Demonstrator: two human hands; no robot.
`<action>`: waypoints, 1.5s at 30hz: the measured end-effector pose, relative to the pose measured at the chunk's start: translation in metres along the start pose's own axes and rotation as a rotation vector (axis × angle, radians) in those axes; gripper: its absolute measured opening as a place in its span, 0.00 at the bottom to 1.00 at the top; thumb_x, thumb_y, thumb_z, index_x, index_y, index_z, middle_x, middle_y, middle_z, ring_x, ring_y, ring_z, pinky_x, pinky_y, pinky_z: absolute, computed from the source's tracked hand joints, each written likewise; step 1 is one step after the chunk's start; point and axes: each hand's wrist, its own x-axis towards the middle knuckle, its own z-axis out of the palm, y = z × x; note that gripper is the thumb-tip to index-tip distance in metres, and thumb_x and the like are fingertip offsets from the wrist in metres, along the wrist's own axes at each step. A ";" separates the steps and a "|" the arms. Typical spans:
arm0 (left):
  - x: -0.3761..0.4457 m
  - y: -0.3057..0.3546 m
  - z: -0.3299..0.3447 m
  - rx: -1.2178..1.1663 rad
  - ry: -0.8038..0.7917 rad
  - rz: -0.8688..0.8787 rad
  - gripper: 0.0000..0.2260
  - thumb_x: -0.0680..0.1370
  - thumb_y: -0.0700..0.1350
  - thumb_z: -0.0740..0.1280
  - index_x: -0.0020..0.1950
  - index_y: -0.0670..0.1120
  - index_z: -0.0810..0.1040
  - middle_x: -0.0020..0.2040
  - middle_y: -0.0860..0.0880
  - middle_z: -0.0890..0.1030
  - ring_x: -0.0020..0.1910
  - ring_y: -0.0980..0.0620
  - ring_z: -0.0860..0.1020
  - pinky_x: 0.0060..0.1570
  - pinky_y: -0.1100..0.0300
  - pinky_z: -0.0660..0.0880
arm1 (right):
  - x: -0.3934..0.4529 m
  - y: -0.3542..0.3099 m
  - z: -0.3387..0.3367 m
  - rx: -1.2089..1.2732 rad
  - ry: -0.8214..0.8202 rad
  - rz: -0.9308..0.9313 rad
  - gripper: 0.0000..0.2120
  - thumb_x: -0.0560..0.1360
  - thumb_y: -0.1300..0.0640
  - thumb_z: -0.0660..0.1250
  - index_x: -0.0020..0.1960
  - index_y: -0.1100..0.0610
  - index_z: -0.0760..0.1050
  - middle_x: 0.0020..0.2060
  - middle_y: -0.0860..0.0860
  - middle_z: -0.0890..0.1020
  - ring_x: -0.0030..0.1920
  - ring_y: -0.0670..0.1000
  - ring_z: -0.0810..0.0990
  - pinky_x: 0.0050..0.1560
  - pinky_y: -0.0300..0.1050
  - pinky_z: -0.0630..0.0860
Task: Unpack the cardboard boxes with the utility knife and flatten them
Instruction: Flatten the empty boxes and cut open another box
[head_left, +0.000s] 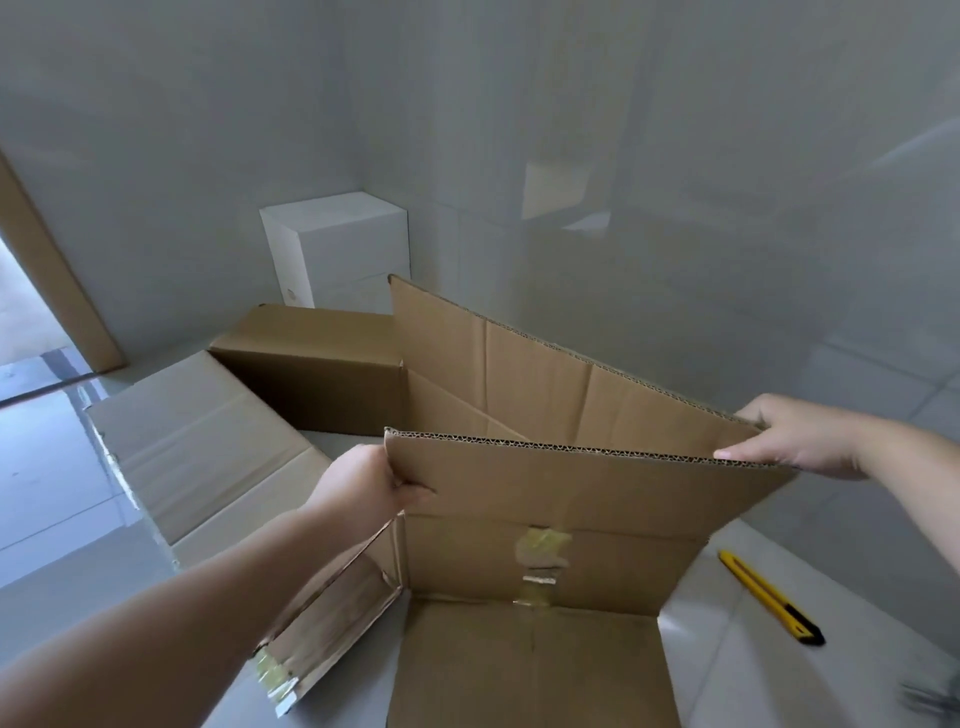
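Cardboard box (545, 499) opened out; left hand (371, 486) & right hand (800, 436) fingers pinching its top edge; utility knife (771, 597) on floor, probably retracted.

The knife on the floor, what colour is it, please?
The knife is yellow with a black end, in the head view.

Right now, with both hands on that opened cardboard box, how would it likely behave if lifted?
The opened cardboard box looks empty, so it is probably light. Its corrugated panels should stay fairly stiff, but it would likely fold along the creases, since left hand and right hand are collapsing it. Loose flaps with torn tape may swing.
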 end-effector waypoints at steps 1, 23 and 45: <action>0.005 0.003 0.001 -0.006 -0.016 -0.019 0.13 0.68 0.51 0.76 0.39 0.42 0.80 0.37 0.47 0.82 0.40 0.47 0.80 0.40 0.55 0.75 | -0.003 0.001 -0.001 0.001 -0.026 -0.011 0.06 0.76 0.63 0.68 0.43 0.62 0.84 0.44 0.59 0.86 0.45 0.56 0.83 0.50 0.48 0.78; 0.001 -0.016 -0.001 0.226 -0.128 0.113 0.28 0.73 0.56 0.70 0.71 0.52 0.66 0.67 0.52 0.72 0.63 0.52 0.72 0.61 0.57 0.71 | 0.028 -0.070 0.040 -0.619 0.289 -0.092 0.18 0.64 0.51 0.77 0.37 0.51 0.66 0.34 0.48 0.73 0.33 0.47 0.69 0.30 0.43 0.62; -0.011 -0.051 -0.043 0.355 0.375 0.492 0.12 0.74 0.46 0.61 0.48 0.47 0.84 0.45 0.51 0.85 0.45 0.50 0.84 0.49 0.54 0.79 | 0.052 -0.116 0.084 -0.756 0.239 -0.176 0.07 0.71 0.55 0.69 0.42 0.56 0.72 0.35 0.48 0.76 0.41 0.53 0.76 0.32 0.43 0.68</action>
